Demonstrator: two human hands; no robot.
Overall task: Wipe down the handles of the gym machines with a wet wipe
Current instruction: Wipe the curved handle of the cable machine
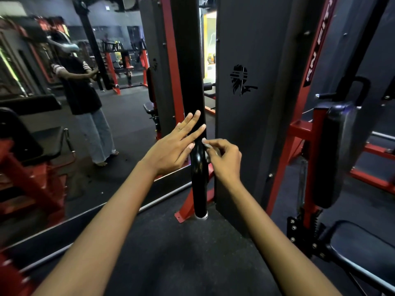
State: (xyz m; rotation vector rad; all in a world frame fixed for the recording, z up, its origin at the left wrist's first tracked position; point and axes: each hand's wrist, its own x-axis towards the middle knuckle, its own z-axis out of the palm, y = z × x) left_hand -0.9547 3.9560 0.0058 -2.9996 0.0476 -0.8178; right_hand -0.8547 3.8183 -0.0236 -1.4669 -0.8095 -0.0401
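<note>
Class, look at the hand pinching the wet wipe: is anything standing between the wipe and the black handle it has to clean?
Nothing visible does. The right hand pinches the wet wipe right at the side of the black handle, and the left hand, fingers straight, lies against the handle's opposite side.

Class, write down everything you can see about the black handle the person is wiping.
The black handle is a glossy, rounded tube, perhaps coated metal or plastic, hanging roughly upright in front of the grey machine panel. Its lower end carries a pale ring, above the dark floor. The right hand pinches a small pale wipe against its right side. The left hand, its fingers straight, rests on its left side. Light glints off its middle.
</note>
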